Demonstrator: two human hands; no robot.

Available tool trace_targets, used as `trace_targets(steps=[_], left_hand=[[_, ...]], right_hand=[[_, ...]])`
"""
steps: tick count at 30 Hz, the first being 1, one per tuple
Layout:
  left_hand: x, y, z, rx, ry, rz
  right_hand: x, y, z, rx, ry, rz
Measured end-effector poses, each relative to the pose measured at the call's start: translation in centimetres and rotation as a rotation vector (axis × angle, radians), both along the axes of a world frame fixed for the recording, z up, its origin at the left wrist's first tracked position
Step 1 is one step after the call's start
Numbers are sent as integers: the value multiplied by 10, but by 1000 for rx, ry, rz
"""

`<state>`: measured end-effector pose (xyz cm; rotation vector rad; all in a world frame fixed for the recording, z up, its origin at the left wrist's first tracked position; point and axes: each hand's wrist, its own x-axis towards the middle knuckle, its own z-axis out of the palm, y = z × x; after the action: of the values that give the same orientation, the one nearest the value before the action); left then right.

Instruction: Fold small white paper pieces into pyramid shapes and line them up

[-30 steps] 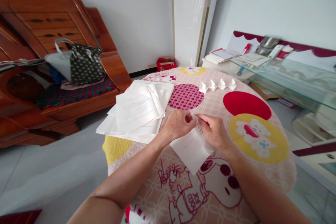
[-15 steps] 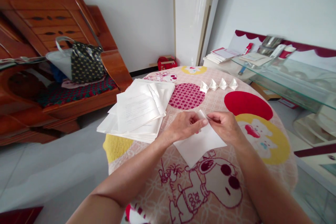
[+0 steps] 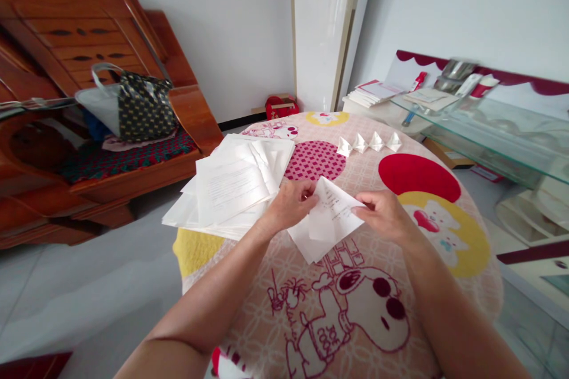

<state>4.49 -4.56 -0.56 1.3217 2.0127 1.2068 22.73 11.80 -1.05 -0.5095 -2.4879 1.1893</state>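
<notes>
A partly folded sheet of white paper [image 3: 331, 222] is held between both hands over the round table, its printed side partly showing and a flap lying across its middle. My left hand [image 3: 291, 204] pinches its upper left edge between thumb and fingers. At the right corner, my right hand [image 3: 384, 213] grips the paper with thumb and fingertips. Beyond the hands, several small folded white paper shapes [image 3: 376, 142] stand in a row. Left of my left hand lies a loose stack of white printed sheets [image 3: 231, 186].
A patterned cloth [image 3: 262, 320] covers the table. On the right stands a glass-topped shelf [image 3: 502, 136] with papers, cups and metal bowls. At the left a wooden bench [image 3: 133, 172] carries a dark patterned bag [image 3: 144, 108]. A tall white air conditioner [image 3: 317, 41] stands behind.
The paper has been opened out and turned, so a printed face and flap now show. My left hand has shifted left, and the hands are farther apart.
</notes>
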Motion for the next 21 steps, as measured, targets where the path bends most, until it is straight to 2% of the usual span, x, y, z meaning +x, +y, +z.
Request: trace_targets(steps=[3, 6, 8, 10, 13, 16, 19, 20, 21], left_hand=[[-11, -9, 10, 72, -238, -37], [-17, -17, 21, 107, -453, -71], [-22, -19, 23, 108, -510, -83], [-31, -17, 19, 115, -488, -74], [-49, -9, 1, 64, -335, -71], [-60, 2, -23, -37, -36, 12], [-51, 11, -45, -144, 401, 145], [-44, 13, -51, -121, 512, 165], [-36, 15, -56, -100, 592, 133]], right_hand=[[5, 9, 3, -212, 101, -61], [7, 8, 9, -442, 334, -187], [7, 6, 12, -545, 452, -259], [6, 7, 11, -598, 464, -305], [1, 16, 0, -623, 368, -326], [-11, 29, -25, -573, 246, -353], [-23, 40, -53, -416, 103, -419], [-25, 42, -60, -361, 74, -436], [-27, 45, -66, -323, 52, -429]])
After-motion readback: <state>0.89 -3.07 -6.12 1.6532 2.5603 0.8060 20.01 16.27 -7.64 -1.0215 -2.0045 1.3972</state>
